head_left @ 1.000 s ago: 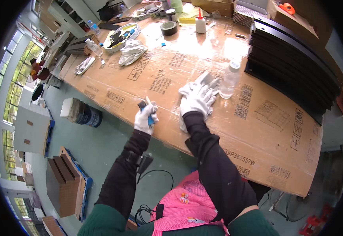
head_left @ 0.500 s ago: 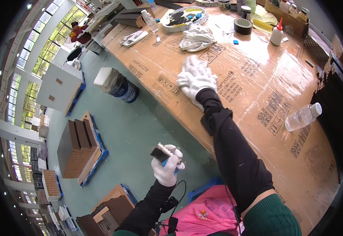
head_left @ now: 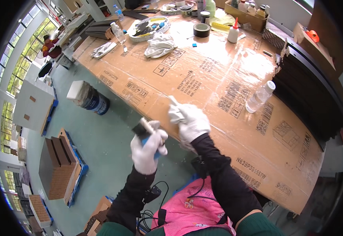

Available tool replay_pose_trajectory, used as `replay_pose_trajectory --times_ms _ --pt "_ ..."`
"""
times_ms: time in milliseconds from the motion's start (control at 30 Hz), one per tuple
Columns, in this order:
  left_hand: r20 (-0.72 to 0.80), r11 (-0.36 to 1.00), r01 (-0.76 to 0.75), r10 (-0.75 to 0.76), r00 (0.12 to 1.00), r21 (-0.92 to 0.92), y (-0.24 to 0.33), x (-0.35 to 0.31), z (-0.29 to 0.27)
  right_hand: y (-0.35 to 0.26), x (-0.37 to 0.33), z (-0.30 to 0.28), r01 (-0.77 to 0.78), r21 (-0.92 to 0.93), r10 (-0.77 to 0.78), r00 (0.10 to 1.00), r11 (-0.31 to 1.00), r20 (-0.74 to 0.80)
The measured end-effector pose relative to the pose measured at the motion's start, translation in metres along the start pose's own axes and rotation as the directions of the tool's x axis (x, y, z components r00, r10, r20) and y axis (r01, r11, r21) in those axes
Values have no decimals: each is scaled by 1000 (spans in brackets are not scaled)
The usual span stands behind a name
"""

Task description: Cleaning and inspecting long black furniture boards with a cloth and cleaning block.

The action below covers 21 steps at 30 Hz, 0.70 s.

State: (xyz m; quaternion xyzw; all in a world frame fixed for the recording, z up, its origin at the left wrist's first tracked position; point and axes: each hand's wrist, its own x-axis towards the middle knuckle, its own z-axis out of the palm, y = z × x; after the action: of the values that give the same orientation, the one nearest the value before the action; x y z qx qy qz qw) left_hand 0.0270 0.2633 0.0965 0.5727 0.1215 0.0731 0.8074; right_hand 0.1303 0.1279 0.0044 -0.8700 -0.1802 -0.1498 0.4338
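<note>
Both my hands wear white gloves. My left hand (head_left: 146,152) is in front of the table's near left edge, its fingers closed around a small black-and-blue piece (head_left: 140,131) with a pale strip along the top. What kind of thing it is, I cannot make out. To its right, my right hand (head_left: 192,121) hovers by the edge of the cardboard-covered table (head_left: 218,133). One finger stretches forward and the others are partly bent, slightly blurred. No object shows in it. Something greyish-white hangs below that wrist, too unclear to name.
On the table are a white cloth (head_left: 160,45), a round tray (head_left: 134,34) of black and blue bits, black tape (head_left: 201,30), a red-tipped glue bottle (head_left: 233,32) and a clear bottle (head_left: 260,96). A dark bucket (head_left: 94,102) and a loaded pallet (head_left: 63,169) stand on the floor.
My right hand has come back from the middle of the cardboard to the near edge. My left hand has risen toward it, still holding the small piece. The whole view has shifted.
</note>
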Motion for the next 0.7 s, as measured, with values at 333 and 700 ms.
replay_pose_trajectory --times_ms 333,700 --pt "116 885 265 -330 937 384 -142 206 120 32 -213 -176 -293 -484 226 955 825 -192" --pt "198 846 459 -418 887 -272 -160 239 141 44 -219 -163 -356 -575 203 928 737 -313"
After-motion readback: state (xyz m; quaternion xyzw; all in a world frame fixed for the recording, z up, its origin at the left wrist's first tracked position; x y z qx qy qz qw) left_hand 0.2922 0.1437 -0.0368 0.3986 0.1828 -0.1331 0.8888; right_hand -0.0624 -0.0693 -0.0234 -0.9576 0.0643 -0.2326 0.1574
